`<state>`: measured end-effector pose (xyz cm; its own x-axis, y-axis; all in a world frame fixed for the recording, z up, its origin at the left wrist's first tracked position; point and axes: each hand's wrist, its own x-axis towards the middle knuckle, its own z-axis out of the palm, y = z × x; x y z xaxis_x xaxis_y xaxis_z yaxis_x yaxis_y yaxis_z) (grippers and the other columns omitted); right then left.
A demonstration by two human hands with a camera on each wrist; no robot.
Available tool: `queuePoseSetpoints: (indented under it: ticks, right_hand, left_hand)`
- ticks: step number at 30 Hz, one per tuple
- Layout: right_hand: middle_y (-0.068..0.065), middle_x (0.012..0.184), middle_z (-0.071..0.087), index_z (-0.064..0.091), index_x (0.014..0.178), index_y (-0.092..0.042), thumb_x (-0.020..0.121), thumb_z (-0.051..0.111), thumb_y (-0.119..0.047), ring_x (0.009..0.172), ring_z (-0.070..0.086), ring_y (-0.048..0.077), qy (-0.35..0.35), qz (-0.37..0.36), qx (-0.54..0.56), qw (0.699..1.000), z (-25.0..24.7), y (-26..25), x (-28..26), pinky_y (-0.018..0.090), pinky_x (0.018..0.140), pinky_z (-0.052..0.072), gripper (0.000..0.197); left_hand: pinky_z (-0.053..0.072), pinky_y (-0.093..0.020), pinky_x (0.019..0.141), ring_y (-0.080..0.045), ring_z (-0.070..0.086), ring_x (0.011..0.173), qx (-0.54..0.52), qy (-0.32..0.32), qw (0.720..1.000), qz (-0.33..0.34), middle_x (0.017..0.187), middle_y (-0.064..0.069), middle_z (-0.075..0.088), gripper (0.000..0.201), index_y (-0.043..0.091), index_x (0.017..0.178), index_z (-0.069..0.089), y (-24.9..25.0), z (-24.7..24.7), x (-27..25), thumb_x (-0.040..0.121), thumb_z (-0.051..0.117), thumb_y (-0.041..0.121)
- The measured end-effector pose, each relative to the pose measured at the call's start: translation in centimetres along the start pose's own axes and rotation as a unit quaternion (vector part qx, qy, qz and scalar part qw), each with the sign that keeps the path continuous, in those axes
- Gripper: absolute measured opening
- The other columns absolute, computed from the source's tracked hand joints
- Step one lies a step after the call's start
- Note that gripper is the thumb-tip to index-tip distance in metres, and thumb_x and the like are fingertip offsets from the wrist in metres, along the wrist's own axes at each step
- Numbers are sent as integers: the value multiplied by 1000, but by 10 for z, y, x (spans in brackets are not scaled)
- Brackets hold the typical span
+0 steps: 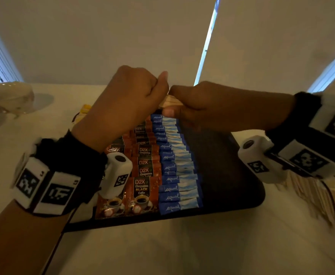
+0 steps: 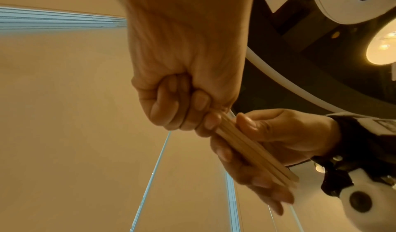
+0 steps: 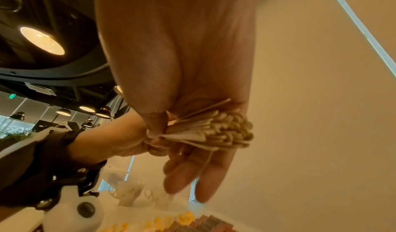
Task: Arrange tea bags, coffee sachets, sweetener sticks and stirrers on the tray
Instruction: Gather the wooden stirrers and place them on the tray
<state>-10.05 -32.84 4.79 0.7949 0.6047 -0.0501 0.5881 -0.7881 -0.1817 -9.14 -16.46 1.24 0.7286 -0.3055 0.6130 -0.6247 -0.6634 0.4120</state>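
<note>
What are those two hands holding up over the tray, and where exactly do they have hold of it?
A bundle of wooden stirrers: the left hand pinches one end, the right hand wraps the other.

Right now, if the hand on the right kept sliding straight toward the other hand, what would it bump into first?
Probably the left hand. The right hand points leftward, and both grip the same bundle of wooden stirrers, knuckles almost touching above the tray's far edge. Depth is hard to judge.
</note>
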Motion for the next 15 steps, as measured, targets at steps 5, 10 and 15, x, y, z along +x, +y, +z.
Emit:
queuePoseSetpoints:
  ticks: [5, 10, 15]
  right_hand:
    - [-2, 80, 47, 45, 117, -5, 98, 38, -32, 65, 45, 7, 23, 22, 19, 999, 15, -2, -10, 8, 63, 37, 34]
    - [-5, 71, 45, 44, 97, -10, 100, 36, -34, 58, 45, 7, 13, 145, 69, 987, 16, 23, -14, 7, 47, 37, 25]
    - [18, 111, 59, 49, 124, -2, 94, 51, -10, 71, 56, 21, -67, 359, 41, 930, 46, 57, -1, 29, 60, 50, 31]
  left_hand:
    - [33, -5, 54, -4, 51, 50, -16, -57, 998, 23, 43, 4, 43, 55, 8, 54, 54, 4, 4, -4, 102, 37, 28]
    - [39, -16, 58, -9, 57, 63, -46, -79, 994, -52, 75, -2, 62, 52, 12, 97, 65, -3, -10, 0, 99, 26, 46]
    - [41, -24, 63, -2, 54, 73, -82, -22, 995, -52, 96, -2, 64, 48, 18, 115, 59, -13, -19, 2, 100, 25, 48]
